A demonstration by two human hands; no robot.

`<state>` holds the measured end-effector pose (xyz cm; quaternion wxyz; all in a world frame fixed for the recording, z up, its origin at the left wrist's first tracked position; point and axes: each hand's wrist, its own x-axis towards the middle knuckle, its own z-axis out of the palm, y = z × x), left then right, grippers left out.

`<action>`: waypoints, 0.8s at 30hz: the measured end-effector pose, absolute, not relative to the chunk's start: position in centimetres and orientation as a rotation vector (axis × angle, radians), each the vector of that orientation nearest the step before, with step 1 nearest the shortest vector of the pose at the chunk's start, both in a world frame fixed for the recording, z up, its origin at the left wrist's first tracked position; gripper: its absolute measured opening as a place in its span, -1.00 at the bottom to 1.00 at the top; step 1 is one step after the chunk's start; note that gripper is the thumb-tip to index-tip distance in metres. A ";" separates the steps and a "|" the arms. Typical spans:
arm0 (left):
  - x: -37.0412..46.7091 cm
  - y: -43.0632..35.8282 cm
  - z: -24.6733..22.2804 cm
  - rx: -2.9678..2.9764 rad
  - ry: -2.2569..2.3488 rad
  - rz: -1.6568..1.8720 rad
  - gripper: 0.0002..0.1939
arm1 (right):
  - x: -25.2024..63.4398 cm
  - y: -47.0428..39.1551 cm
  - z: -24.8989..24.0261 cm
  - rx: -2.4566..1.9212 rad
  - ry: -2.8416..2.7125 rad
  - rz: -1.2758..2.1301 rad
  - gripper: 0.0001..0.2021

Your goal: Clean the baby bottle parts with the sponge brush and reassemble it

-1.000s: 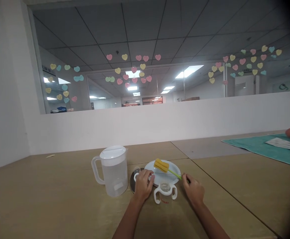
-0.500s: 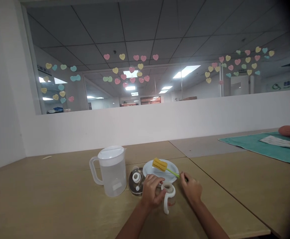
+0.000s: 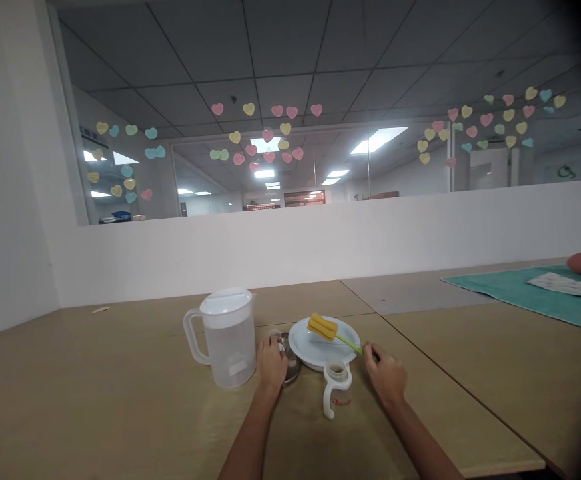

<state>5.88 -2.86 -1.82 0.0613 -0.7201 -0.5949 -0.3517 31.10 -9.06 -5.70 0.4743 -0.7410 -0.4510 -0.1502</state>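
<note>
My left hand (image 3: 272,362) is over the dark metal dish (image 3: 291,368), its fingers bent round a small white-and-clear bottle part (image 3: 276,335) that they mostly cover. My right hand (image 3: 386,375) pinches the green handle of a brush with a yellow sponge head (image 3: 322,327). The sponge hangs over or rests on the white plate (image 3: 300,353); which of the two I cannot tell. In front of the plate stands an open-topped clear bottle with a white handled collar (image 3: 338,381), touched by neither hand.
A lidded clear pitcher (image 3: 230,343) stands left of my left hand. At the far right lies a teal cloth (image 3: 510,293) with a patterned cloth and a salmon-coloured object on it. A white wall with a window (image 3: 310,247) runs behind the table.
My left hand has left the handled bottle and moved left to the metal dish. My right hand still holds the brush in nearly the same place. The view has shifted slightly.
</note>
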 end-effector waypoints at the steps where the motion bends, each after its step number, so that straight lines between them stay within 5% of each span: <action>1: 5.9 -2.7 -2.0 -2.191 -1.813 -1.037 -0.72 | 31.1 -9.1 -5.7 -1.807 -1.104 -0.365 -0.60; 19: 5.9 -3.3 -1.1 -2.197 -1.866 -0.951 -0.72 | 31.2 -8.7 -6.2 -1.743 -1.112 -0.476 -0.55; 24: 7.5 -6.0 0.2 -2.478 -1.156 -1.518 -0.74 | 31.2 -8.4 -6.2 -1.715 -1.105 -0.502 -0.53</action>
